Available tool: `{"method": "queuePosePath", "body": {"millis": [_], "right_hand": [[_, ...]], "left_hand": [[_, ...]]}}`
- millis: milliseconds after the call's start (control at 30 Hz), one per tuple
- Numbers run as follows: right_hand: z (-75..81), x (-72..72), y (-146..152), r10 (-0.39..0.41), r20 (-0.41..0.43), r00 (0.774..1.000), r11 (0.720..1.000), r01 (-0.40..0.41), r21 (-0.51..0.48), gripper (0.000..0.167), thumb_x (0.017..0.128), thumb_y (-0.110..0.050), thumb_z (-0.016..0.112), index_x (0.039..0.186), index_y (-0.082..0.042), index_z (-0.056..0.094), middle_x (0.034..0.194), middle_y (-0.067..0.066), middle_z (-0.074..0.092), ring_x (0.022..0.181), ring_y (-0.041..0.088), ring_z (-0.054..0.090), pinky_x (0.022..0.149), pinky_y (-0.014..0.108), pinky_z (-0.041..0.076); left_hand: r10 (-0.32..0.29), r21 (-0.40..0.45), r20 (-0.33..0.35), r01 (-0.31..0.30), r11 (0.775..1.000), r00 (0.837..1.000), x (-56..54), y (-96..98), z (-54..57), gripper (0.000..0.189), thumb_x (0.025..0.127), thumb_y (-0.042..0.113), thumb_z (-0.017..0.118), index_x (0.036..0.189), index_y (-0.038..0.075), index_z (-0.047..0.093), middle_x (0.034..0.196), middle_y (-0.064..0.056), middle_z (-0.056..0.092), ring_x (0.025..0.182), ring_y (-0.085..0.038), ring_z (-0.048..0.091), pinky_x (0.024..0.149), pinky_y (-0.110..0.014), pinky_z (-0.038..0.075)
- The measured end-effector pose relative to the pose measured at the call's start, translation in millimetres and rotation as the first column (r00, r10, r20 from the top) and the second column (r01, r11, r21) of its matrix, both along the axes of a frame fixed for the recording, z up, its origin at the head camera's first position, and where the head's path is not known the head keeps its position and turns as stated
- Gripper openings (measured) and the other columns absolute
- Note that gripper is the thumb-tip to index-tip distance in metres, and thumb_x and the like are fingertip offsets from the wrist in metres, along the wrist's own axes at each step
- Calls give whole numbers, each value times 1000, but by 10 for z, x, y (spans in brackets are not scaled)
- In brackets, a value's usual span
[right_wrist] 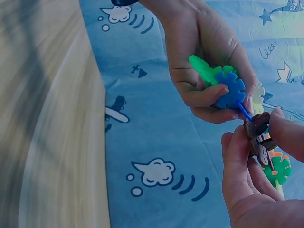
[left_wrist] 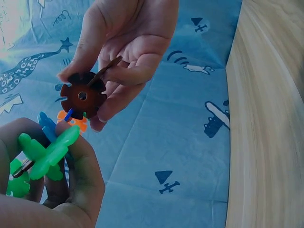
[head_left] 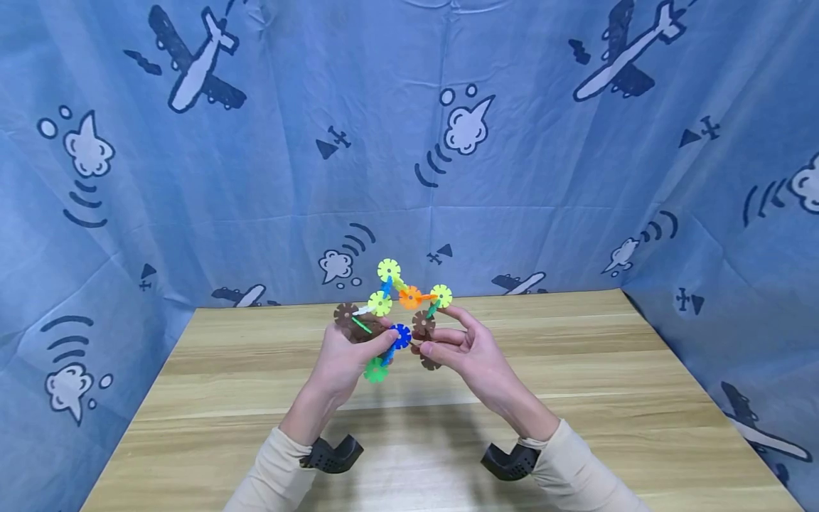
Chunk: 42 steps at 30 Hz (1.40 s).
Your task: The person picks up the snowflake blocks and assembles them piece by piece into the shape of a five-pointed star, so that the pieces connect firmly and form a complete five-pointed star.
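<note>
Both hands hold a linked chain of notched plastic discs up over the table in the head view. My left hand [head_left: 339, 359] grips its left part, the thumb on a dark blue disc [head_left: 401, 336]; a green disc [head_left: 375, 370] hangs below. With thumb and fingers, my right hand [head_left: 476, 355] pinches brown discs [right_wrist: 258, 142] on the right side. The blue disc's edge meets the brown ones between the hands. Yellow discs [head_left: 388, 269] and an orange disc [head_left: 410, 297] arch above. In the right wrist view, a lighter blue disc [right_wrist: 230, 90] lies under a left finger.
The wooden table [head_left: 256, 419] spreads beneath the hands. A blue curtain [head_left: 384, 178] printed with planes and clouds stands behind it and along the sides. Black bands [head_left: 333, 455] with curved mounts sit on both wrists.
</note>
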State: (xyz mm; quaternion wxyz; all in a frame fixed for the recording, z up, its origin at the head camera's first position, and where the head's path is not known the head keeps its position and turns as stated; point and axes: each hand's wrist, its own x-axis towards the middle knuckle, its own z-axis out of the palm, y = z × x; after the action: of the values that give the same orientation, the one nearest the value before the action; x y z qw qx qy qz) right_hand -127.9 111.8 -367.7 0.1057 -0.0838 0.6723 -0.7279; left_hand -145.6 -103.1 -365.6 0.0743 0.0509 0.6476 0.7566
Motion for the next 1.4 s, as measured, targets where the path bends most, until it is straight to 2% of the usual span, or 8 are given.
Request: {"method": "queuePosePath", "body": {"millis": [167,433,567,700,867,967,1133,1400], "right_hand": [[10,10,-24,-39,28,999,999,39,31,78,93,-13,75,155,-14,28,126,16,70,106,20,74,94,30,57],[10,6,-63,-68,10,998,995,67,79,79,94,-10,73,157,-10,26,125,18,70,108,25,73,91,29,59],[0,7,-63,-80,8,997,993,79,90,78,94,-10,73,157,-11,27,125,18,70,111,28,71,94,30,58],[-23,13,-64,-84,9,996,993,84,79,79,93,-9,73,157,-10,26,125,18,70,108,23,73,95,31,57],[-65,13,-73,-95,18,995,994,94,57,80,92,-9,75,156,-9,26,125,19,70,105,19,74,94,29,58],[-103,26,-64,-108,29,994,992,106,64,79,91,-9,75,155,-8,28,123,19,71,105,19,74,94,30,58],[-175,48,-37,-136,52,989,986,131,101,80,90,-9,77,154,-10,30,122,17,72,104,19,74,93,31,58],[-273,86,-19,-168,61,984,981,160,112,78,89,-5,76,153,-6,31,119,20,72,97,17,74,85,29,60]], "left_hand": [[-16,10,-5,16,1000,1000,-11,6,-12,26,87,0,76,110,-7,65,92,-5,74,72,-22,69,69,-31,61],[-20,15,0,20,1000,1000,-22,8,-15,25,87,0,77,109,-8,70,91,-6,76,67,-21,71,68,-34,62],[-25,13,10,24,1000,1000,-21,23,-32,25,90,3,74,112,-5,66,97,-8,73,70,-21,69,69,-32,61],[-24,13,38,23,1000,999,-8,62,-76,29,95,8,69,121,-1,59,106,-7,66,79,-18,65,72,-30,59],[-49,42,69,46,998,996,-3,95,-121,27,101,15,61,122,-1,55,100,-4,62,79,-15,59,70,-25,55],[-116,103,101,106,989,988,-10,87,-157,24,101,15,55,119,-2,53,91,-1,63,74,-12,58,67,-21,52],[-232,197,158,200,960,960,-23,74,-236,20,99,9,52,118,2,51,86,4,64,73,-10,59,69,-20,51],[-201,165,230,165,972,952,-31,154,-339,32,98,8,60,128,2,50,102,1,58,78,-12,57,68,-21,51]]}}
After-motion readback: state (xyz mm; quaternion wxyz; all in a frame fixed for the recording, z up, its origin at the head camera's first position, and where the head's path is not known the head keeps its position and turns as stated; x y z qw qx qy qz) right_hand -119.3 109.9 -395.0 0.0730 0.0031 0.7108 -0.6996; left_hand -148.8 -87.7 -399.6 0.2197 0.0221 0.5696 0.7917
